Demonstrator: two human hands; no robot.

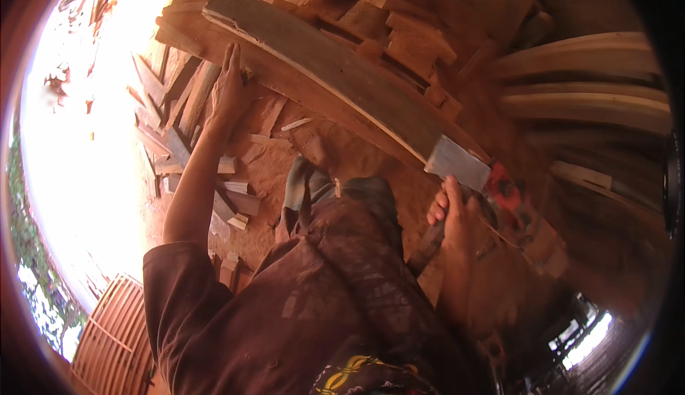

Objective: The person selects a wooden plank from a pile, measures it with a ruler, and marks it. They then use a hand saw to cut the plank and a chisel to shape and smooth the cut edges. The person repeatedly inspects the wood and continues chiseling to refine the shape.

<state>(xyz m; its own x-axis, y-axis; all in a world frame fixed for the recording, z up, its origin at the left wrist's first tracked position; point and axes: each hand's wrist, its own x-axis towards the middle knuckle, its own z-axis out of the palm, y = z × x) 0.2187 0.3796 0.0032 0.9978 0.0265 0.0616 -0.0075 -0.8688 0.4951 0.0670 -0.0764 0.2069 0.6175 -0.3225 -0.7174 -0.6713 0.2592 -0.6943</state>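
a grey-brown plank [335, 77] at twelve o'clock; orange-brown ground [360, 154] at centre; silver-grey metal plate [458, 163] and red tool [505, 189] at three; dark brown shirt [285, 316] and black cloth with yellow loops [349, 373] at six; green foliage [30, 245] toward nine.

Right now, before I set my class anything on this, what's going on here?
A person has both hands at a long, thick timber lying at a slant in front of them. The left hand rests with fingers stretched out against its side, toward the far end. The right hand is curled beside the near end, close to a red tool; blur hides exactly what it grips. Loose wooden pieces lie around on the reddish ground.
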